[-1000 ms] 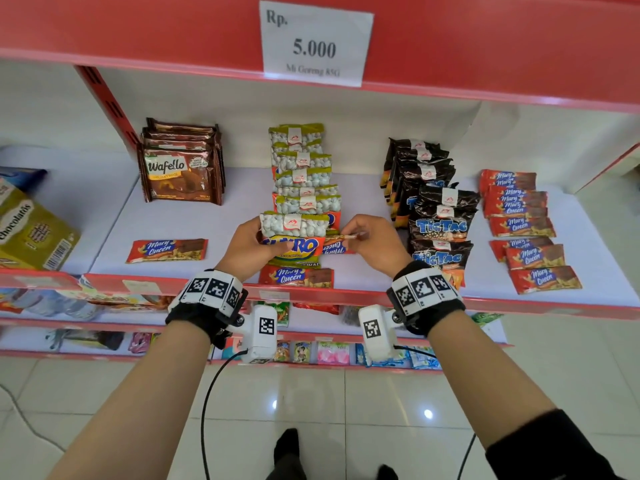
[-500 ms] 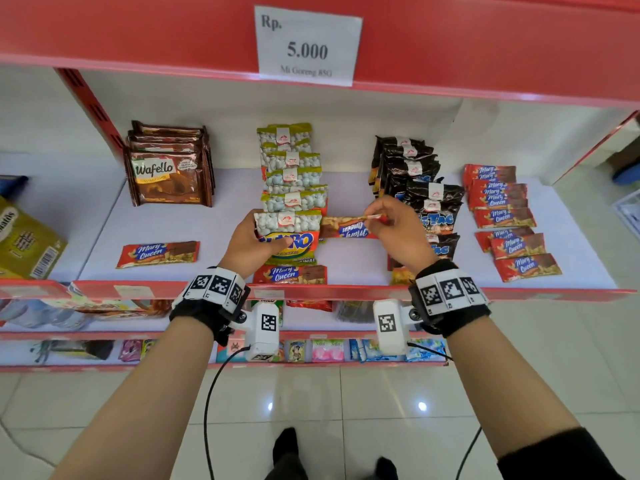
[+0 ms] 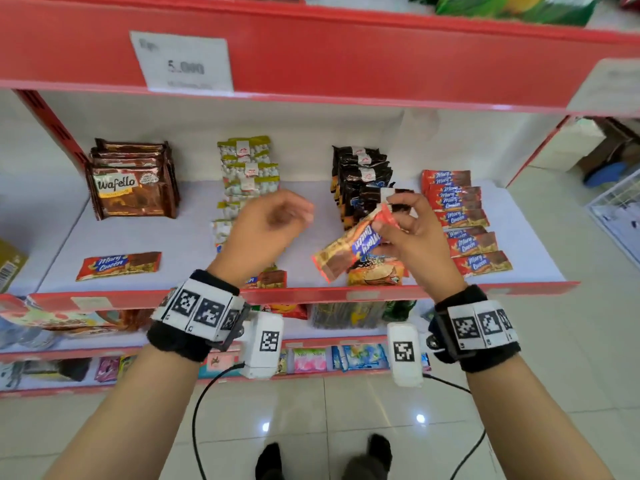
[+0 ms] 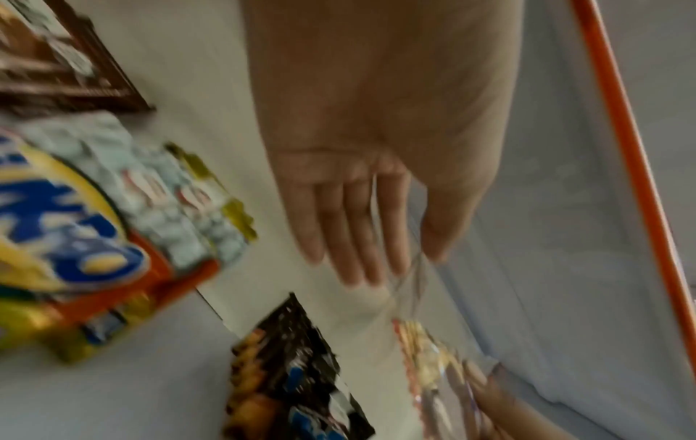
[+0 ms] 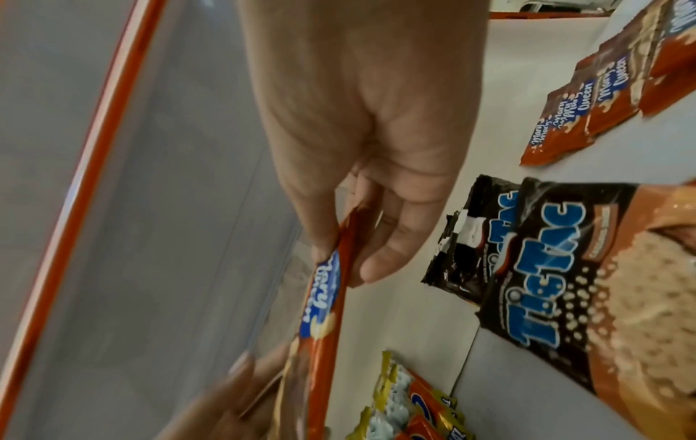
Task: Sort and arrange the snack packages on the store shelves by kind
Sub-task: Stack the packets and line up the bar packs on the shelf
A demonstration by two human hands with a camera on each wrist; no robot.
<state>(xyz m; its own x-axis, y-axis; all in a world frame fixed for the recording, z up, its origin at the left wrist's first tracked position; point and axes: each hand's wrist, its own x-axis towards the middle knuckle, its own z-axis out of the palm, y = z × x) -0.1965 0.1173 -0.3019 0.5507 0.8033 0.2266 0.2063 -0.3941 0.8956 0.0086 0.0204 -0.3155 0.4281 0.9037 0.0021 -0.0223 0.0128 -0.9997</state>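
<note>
My right hand (image 3: 391,216) pinches a red Mary Queen bar (image 3: 349,252) by its upper end and holds it tilted above the shelf, in front of the black Tic Tac packs (image 3: 363,174). The right wrist view shows thumb and fingers of that right hand (image 5: 350,253) on the Mary Queen bar (image 5: 324,300). My left hand (image 3: 277,220) hovers empty over the column of white-pea packs (image 3: 249,171), just left of the bar. In the left wrist view the left hand (image 4: 361,238) is blurred, with its fingers straight. A row of Mary Queen bars (image 3: 460,216) lies at the right.
Wafello packs (image 3: 131,188) stand at the back left. A loose Mary Queen bar (image 3: 117,266) lies at the front left, another (image 3: 266,278) near the red shelf edge (image 3: 346,294) under my left wrist. Lower shelves hold more snacks.
My right hand has lifted the Mary Queen bar away from the white-pea packs, to the right, and tilted it. My left hand has let go of the front white-pea pack and risen.
</note>
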